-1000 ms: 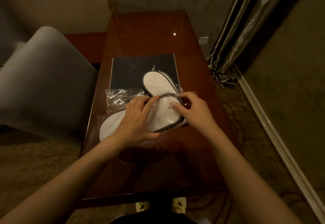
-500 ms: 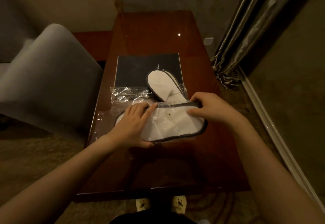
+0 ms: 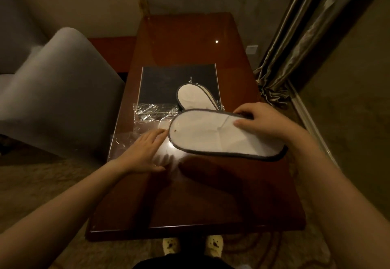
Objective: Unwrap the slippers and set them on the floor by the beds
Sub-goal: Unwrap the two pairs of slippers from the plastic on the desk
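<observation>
Left hand [image 3: 145,152] lies flat, fingers spread, pinning the empty wrapper [image 3: 135,142] to the table [image 3: 190,205]. Right hand [image 3: 261,124] pinches the freed slippers [image 3: 211,137] above the table; apparently a stacked pair. Recommend lifting clear before releasing the wrapper.

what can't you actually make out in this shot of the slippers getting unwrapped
- Head view: whether the slippers in the right hand are one or a stacked pair; only the top face shows.
- Right fingers: the grip underneath is hidden by the slipper.
- The second pair: its near end is covered by the held slipper.
- Print on the black folder: too small to read.
- The beds: out of frame.
- Clear wrapper under the left hand: edges lost in glare.
</observation>
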`<state>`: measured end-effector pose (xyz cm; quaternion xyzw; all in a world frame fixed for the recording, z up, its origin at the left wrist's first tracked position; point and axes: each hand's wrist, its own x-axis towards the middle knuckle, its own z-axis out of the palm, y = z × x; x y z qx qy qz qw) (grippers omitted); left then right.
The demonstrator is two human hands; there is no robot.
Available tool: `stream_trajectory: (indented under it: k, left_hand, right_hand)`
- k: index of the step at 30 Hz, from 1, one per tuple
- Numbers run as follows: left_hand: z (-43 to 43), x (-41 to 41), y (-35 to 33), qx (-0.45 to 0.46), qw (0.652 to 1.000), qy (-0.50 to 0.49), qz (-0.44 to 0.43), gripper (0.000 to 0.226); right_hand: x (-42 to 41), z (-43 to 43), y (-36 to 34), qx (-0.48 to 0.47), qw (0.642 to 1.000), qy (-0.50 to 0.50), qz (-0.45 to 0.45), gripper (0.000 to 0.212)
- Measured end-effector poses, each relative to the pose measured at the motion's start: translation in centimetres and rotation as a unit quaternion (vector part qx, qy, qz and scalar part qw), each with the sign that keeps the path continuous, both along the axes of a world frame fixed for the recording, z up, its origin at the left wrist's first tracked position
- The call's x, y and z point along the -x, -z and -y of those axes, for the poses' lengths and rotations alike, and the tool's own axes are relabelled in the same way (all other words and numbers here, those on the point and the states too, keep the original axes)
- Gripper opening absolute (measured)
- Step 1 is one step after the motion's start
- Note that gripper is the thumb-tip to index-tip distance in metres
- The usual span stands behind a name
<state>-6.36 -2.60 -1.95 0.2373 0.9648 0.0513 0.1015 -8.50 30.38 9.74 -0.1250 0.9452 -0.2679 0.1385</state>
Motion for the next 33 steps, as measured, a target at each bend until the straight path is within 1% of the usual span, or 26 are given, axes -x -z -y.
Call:
stream_trajectory:
  k: [2, 4, 5, 7, 9, 11, 13, 14, 17, 18, 19, 20, 21, 22, 23, 24, 26, 27, 29, 33]
  left_hand:
    - [-0.8, 0.0, 0.5, -0.020, 0.999, 0.004, -0.039, 0.105]
    - [-1.6, 0.3, 0.8, -0.044, 0.997, 0.003, -0.057, 0.101]
    - [-1.8, 0.4, 1.0, -0.049, 0.998, 0.005, -0.046, 0.103]
    - [-2.1, 0.7, 1.5, -0.046, 0.999, -0.001, 0.021, 0.114]
    - [-2.6, 1.0, 2.2, -0.020, 0.997, 0.000, 0.077, 0.122]
    - [-3.4, 1.2, 2.8, -0.012, 0.994, 0.000, 0.111, 0.124]
    - [-4.3, 1.5, 3.0, -0.041, 0.988, -0.041, 0.144, 0.112]
    - [-4.8, 1.7, 2.9, -0.066, 0.985, -0.072, 0.145, 0.101]
    - [-6.7, 2.9, 2.2, -0.146, 0.976, -0.142, 0.073, 0.059]
    - [-7.4, 3.5, 1.9, -0.177, 0.968, -0.171, 0.057, 0.050]
    - [-8.3, 4.2, 1.4, -0.220, 0.949, -0.216, 0.066, 0.045]
    - [-9.3, 5.0, 0.8, -0.274, 0.917, -0.274, 0.099, 0.041]
    - [-10.3, 5.8, 0.3, -0.336, 0.868, -0.336, 0.144, 0.037]
    - [-11.3, 6.6, -0.2, -0.396, 0.812, -0.387, 0.187, 0.030]
    - [-12.2, 7.4, -0.4, -0.440, 0.761, -0.422, 0.223, 0.019]
    - [-13.0, 8.1, -0.5, -0.461, 0.727, -0.445, 0.246, 0.010]
    - [-14.2, 9.4, -0.3, -0.464, 0.696, -0.480, 0.263, 0.011]
    - [-14.6, 10.0, -0.2, -0.463, 0.685, -0.496, 0.264, 0.019]
    - [-15.1, 10.8, 0.3, -0.460, 0.668, -0.522, 0.266, 0.030]
    - [-15.7, 12.0, 0.8, -0.469, 0.634, -0.552, 0.271, 0.035]
  right_hand:
    - [0.2, -1.0, -0.3, 0.032, 0.999, 0.017, -0.006, 0.023]
    - [0.5, -1.9, -0.6, 0.093, 0.993, 0.069, -0.024, 0.017]
    - [0.7, -2.3, -0.7, 0.131, 0.985, 0.107, -0.030, 0.014]
    - [1.2, -2.8, -0.4, 0.181, 0.966, 0.182, -0.042, 0.013]
    - [1.7, -2.8, 0.7, 0.184, 0.953, 0.238, -0.046, 0.020]
    - [2.3, -2.6, 2.2, 0.204, 0.935, 0.288, -0.036, 0.031]
    - [2.7, -2.4, 3.7, 0.244, 0.912, 0.328, -0.023, 0.033]
    - [2.9, -2.4, 4.4, 0.259, 0.902, 0.346, -0.017, 0.033]
    - [3.4, -2.4, 6.1, 0.297, 0.870, 0.394, 0.003, 0.037]
    - [3.7, -2.4, 6.7, 0.310, 0.859, 0.406, 0.011, 0.037]
    - [4.0, -2.4, 7.2, 0.322, 0.850, 0.417, 0.019, 0.036]
    - [4.3, -2.4, 7.7, 0.327, 0.842, 0.428, 0.027, 0.036]
    - [4.6, -2.4, 8.1, 0.329, 0.837, 0.435, 0.033, 0.037]
    - [4.9, -2.4, 8.5, 0.328, 0.835, 0.439, 0.039, 0.037]
    - [5.1, -2.4, 8.8, 0.327, 0.835, 0.440, 0.046, 0.037]
    - [5.4, -2.4, 9.2, 0.324, 0.836, 0.439, 0.051, 0.036]
    - [5.8, -2.5, 9.9, 0.320, 0.836, 0.441, 0.063, 0.034]
    - [6.0, -2.6, 10.2, 0.320, 0.835, 0.442, 0.068, 0.034]
    - [6.3, -2.7, 10.9, 0.324, 0.831, 0.444, 0.081, 0.034]
    - [6.9, -3.0, 12.2, 0.329, 0.824, 0.445, 0.120, 0.033]
